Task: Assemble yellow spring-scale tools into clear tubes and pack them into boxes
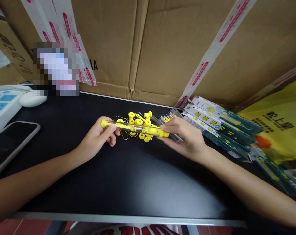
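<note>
My left hand (99, 137) pinches the left end of a clear tube with yellow caps (134, 128), held level just above the black table (128, 176). My right hand (184, 137) grips the tube's right yellow end with closed fingers. Behind the tube lies a small heap of yellow plastic caps (139, 122) and thin wire hooks (125, 134). A second clear tube (169, 117) lies by my right fingers.
Dark green and white packaged cards (218, 125) fan out at the right, beside a yellow plastic bag (277, 120). A phone (9, 143) and a white power strip (2, 106) sit at the left. Cardboard boxes (162, 49) wall the back.
</note>
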Demonstrator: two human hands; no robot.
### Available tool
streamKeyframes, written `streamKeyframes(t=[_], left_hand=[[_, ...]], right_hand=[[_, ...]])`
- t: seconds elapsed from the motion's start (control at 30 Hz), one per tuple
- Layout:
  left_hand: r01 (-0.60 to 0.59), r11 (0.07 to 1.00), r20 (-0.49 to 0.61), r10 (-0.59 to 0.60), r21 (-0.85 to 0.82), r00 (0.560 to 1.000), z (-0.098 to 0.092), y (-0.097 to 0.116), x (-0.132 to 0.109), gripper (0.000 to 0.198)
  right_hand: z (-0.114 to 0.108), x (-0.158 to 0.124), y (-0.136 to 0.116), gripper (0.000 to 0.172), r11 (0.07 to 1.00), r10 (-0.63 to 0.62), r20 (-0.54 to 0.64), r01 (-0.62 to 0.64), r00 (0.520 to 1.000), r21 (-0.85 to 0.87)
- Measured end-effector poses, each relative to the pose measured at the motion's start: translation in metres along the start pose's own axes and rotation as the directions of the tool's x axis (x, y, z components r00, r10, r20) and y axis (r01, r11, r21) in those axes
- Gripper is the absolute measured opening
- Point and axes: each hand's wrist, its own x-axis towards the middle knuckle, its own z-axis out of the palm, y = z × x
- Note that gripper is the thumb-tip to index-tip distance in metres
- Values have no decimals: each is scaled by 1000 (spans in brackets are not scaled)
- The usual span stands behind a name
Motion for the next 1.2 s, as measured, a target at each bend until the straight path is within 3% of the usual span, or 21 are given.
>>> streamKeyframes(t=[0.27, 0.63, 1.03, 1.2], left_hand=[[1, 1000, 19, -1, -3, 1000, 0, 1, 0, 30], [7, 1000, 22, -6, -15, 1000, -2, -1, 2, 32], [96, 985, -100, -111, -142, 989, -1, 15, 2, 29], [143, 968, -128, -172, -206, 977, -3, 11, 4, 29]], right_hand=[[1, -1, -1, 26, 1000, -19, -5, 19, 1000, 3], [2, -4, -1, 23, 996, 28, 75, -34, 997, 83], [3, -1, 5, 27, 996, 81, 4, -81, 997, 46], [4, 0, 4, 25, 995, 87, -25, -86, 996, 50]])
